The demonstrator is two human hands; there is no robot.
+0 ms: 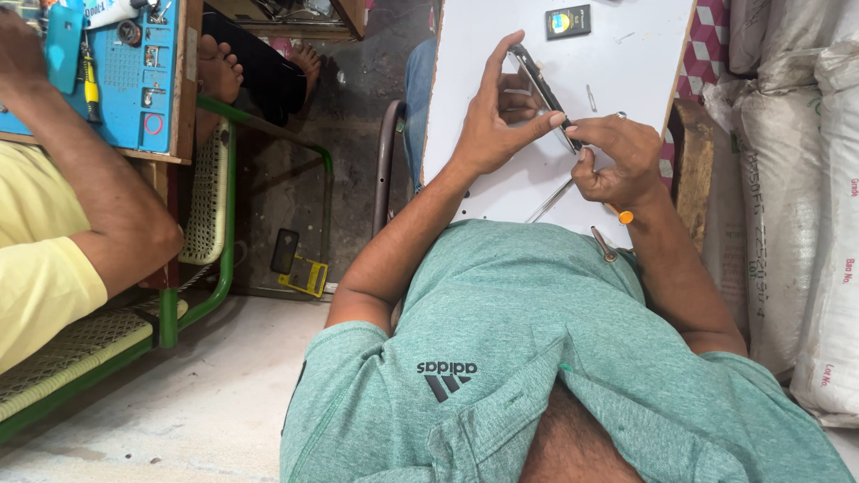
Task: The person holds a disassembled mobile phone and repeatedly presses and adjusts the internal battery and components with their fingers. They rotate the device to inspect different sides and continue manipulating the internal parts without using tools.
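Phone, thin, rigid, probably fragile, pinched edgewise by left hand fingers; right hand fingers closed on orange-tipped tool at its rim.

Small dark battery near the far edge of the white table. Stacked white sacks alongside. Blue repair mat with tools opposite, green-framed bench below, dark phone and yellow item on concrete floor.

The person wears a green short-sleeved T-shirt of heathered cloth, with a dark three-stripe logo and lettering printed on the chest. The sleeves end above the elbows, leaving both forearms bare. No watch, rings or gloves show on either hand.
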